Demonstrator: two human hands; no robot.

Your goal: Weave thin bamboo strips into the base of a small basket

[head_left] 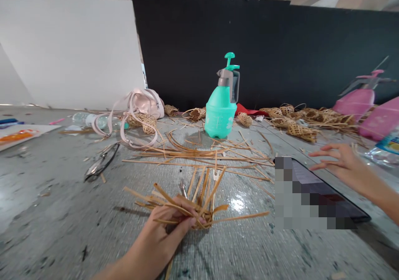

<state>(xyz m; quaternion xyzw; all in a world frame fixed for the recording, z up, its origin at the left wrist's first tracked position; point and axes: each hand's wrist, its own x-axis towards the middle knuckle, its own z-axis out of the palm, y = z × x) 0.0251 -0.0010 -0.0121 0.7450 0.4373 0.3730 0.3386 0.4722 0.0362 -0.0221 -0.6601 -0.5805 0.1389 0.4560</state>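
Observation:
My left hand (165, 230) pinches a small, partly woven piece of bamboo strips (204, 215) low in the middle of the view. Its loose strip ends fan out upward and to both sides. At the right, my right hand (346, 168) is held over the far edge of a dark tablet or phone (330, 192), fingers spread, holding nothing. Part of that device is hidden by a pixelated patch. Loose bamboo strips (187, 152) lie across the table beyond the woven piece.
A green spray bottle (220, 109) stands behind the strips. Woven pieces (301, 131) lie at the back right near pink sprayers (357, 101). Glasses (101, 163), a pink bag (148, 103), a clear bottle (90, 120) and a white sheet (28, 134) are on the left of the table (77, 222).

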